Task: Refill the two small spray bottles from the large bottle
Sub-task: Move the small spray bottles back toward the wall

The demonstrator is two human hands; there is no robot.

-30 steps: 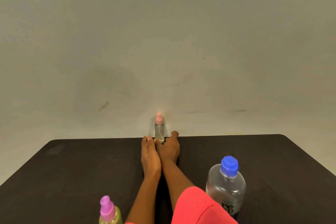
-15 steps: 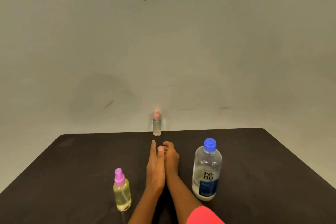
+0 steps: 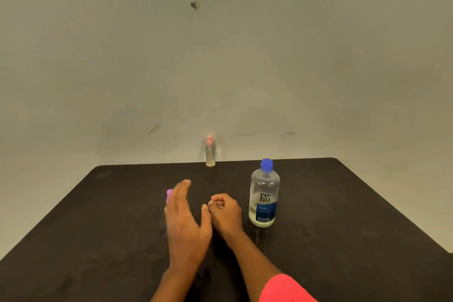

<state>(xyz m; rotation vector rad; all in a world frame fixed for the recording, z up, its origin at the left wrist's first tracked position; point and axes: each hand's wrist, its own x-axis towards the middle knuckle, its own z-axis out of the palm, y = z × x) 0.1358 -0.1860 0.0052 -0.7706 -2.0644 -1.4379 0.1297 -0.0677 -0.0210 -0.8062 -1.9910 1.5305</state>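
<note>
A plain pale wall, scuffed and marked by one dark spot, filled the upper part of the view behind a dark counter. The large bottle, clear with a blue cap and a blue label, stood upright on the counter to the right of the hands, and held only a little liquid at its base. The left hand was raised on edge with its fingers spread and straight, gripping nothing; it stood in front of a small spray bottle of which only the purple top and a sliver of yellowish body showed past the fingers, and whether it touched that bottle could not be told. The right hand, in a pink sleeve, rested on the counter curled into a loose fist, empty, just beside the large bottle. A second small spray bottle, clear with a pink top, stood upright at the far edge of the counter, well apart from both hands
</note>
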